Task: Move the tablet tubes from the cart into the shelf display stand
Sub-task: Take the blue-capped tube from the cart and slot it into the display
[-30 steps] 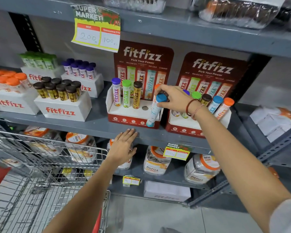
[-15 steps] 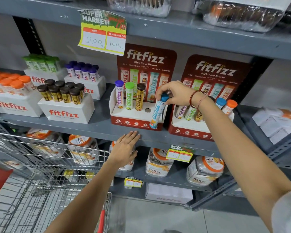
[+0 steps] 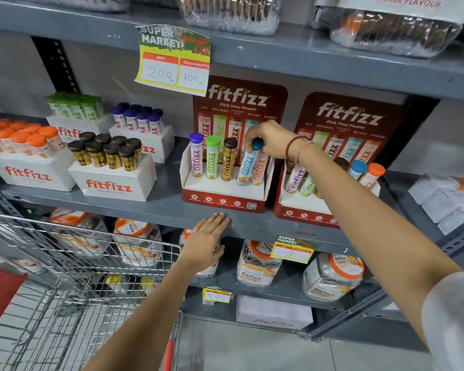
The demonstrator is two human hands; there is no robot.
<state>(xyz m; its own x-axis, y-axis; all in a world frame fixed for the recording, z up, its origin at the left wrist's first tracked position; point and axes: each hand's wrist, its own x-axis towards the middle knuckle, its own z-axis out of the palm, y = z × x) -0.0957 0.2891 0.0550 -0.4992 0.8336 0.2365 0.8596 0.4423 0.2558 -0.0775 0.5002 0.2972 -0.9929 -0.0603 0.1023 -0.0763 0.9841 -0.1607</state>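
Note:
A red fitfizz display stand sits on the grey shelf and holds purple-capped, green-capped and brown-capped tubes upright. My right hand grips the cap of a blue-capped tube, which leans in the stand's fourth slot with its foot at the tray. An orange-labelled tube stands just behind it, its cap hidden by my hand. My left hand lies flat and open against the shelf's front edge. The wire cart is at lower left.
A second red stand with several tubes stands to the right, under my right forearm. White fitfizz boxes of tubes fill the shelf's left side. Jars line the lower shelf. A price card hangs from the shelf above.
My right hand has carried the blue-capped tube left and up, from in front of the stand's edge into its fourth slot. My left hand has stayed on the shelf edge.

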